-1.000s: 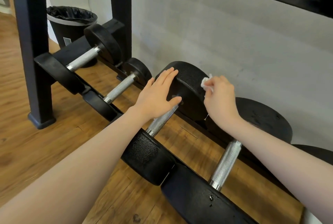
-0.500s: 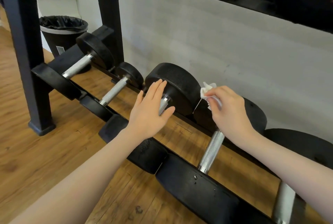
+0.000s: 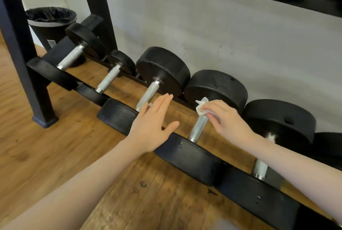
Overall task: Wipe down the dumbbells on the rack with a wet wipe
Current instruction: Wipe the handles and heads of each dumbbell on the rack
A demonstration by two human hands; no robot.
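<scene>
One dumbbell on: right hand (image 3: 228, 120), pinching wipe (image 3: 201, 108), has shifted to the handle (image 3: 199, 128) right of the last; left hand (image 3: 153, 128) flat, lifted off, empty.

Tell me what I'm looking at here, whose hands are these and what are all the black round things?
No machine here: a person wears a camera on their head, so you look down on their own hands. The black round things are dumbbells, weights with silver handles, sitting in a row on a low rack above a wooden floor. The right hand holds a white wet wipe against one dumbbell's handle to clean it. The left hand is flat, open and holds nothing. A bin stands behind.
</scene>
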